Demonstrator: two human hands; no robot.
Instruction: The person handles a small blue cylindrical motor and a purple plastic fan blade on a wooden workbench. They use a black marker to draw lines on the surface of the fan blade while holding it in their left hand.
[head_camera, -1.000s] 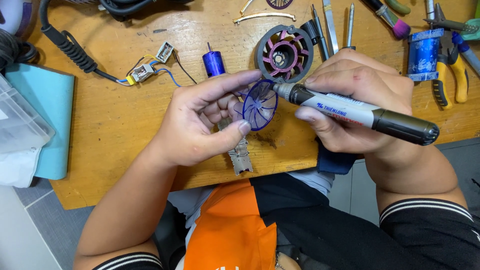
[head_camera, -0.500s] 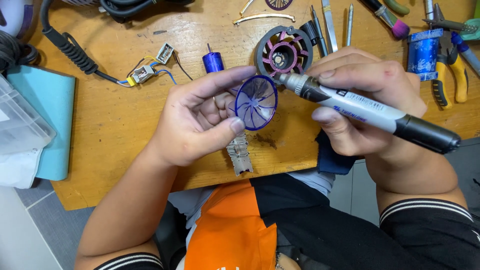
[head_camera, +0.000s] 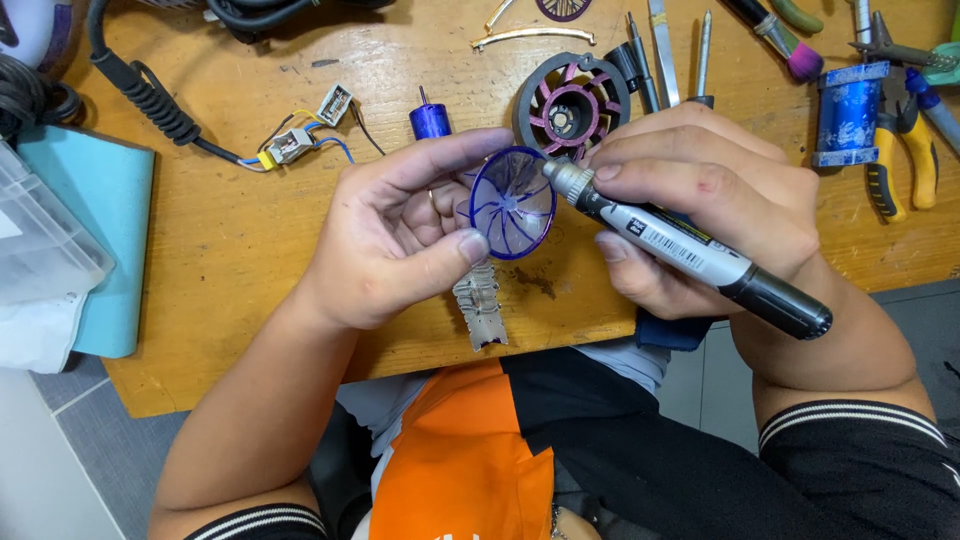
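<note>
— Purple and clear plastic: a small fan wheel (head_camera: 512, 204), pinched at its rim between thumb and forefinger of the left hand (head_camera: 405, 235). Held just above the near edge of the wooden bench (head_camera: 250, 240), open face turned up toward the camera.

— And the right hand (head_camera: 705, 200)?

— Closed around a grey marker pen (head_camera: 680, 245) with a black rear end. Tip of the pen touching the right rim of the fan wheel. Fingers wrapped over the barrel, thumb under it.

— Just behind the hands?

— A round dark housing with pink ribs (head_camera: 572, 103), lying flat on the bench, just beyond the wheel. Left of it, a small blue cylinder with a thin shaft (head_camera: 430, 120), upright or nearly so; hard to say exactly. Further left, white connectors with coloured wires (head_camera: 300, 140).

— Below the wheel?

— A small silver ribbed metal piece (head_camera: 480, 305), at the bench edge, under the left thumb.

— On the right side?

— A blue spool (head_camera: 848, 115) and yellow-handled pliers (head_camera: 900, 150), well apart from the hands. On the far left, a light blue pad (head_camera: 105, 250) and a clear plastic box (head_camera: 45, 255).
</note>
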